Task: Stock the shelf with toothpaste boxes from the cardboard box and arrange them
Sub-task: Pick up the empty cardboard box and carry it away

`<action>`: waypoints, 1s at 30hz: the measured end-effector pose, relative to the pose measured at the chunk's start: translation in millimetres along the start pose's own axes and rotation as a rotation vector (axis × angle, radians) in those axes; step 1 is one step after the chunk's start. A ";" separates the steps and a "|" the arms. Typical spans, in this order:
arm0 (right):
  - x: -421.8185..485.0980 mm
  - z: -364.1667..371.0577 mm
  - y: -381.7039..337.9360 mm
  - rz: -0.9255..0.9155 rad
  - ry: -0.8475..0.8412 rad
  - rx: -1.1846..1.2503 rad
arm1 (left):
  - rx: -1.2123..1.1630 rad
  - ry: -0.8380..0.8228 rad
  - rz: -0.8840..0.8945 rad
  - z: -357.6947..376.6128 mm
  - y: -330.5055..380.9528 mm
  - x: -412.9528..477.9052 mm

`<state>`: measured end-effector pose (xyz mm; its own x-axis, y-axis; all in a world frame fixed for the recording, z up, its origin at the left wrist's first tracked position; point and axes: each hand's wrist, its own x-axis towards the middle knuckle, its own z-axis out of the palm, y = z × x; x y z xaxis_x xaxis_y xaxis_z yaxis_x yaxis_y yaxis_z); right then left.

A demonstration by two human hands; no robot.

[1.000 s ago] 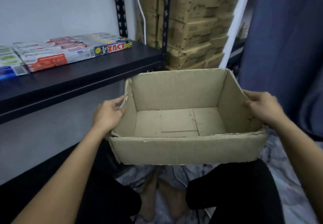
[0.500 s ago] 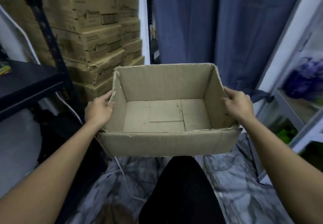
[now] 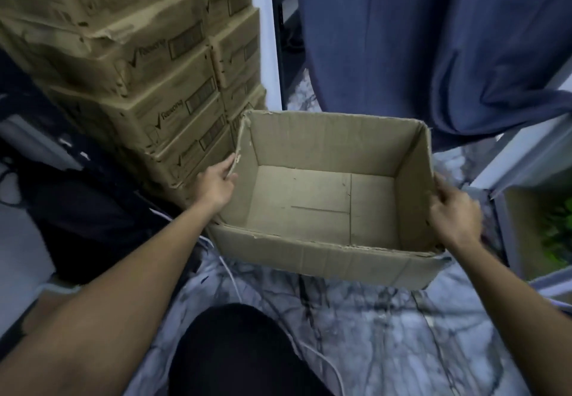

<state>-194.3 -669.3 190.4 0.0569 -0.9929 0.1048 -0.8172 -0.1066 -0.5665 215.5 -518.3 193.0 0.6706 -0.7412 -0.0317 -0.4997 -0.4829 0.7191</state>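
Since a second ago the cardboard box has swung away from the shelf, which is now out of view, toward the veined marble floor. The left hand grips its torn left wall at 9 o'clock, and the right hand clasps the right wall at 3 o'clock. Creased bottom flaps show inside. Stacked brown cartons stand at 10 o'clock and a blue curtain hangs at 1 o'clock.

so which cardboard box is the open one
The box held between the left hand and right hand; its top is open, unlike the closed stacked cartons.
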 end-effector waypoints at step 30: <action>-59.7 156.7 101.3 0.187 -0.373 -0.148 | 0.040 0.021 -0.202 134.1 -135.9 -30.5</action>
<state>-190.6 -629.2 -1.4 0.0812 -0.9486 -0.3059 -0.9047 0.0586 -0.4220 189.5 -492.6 3.2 0.7701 -0.6181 -0.1577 -0.3751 -0.6387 0.6718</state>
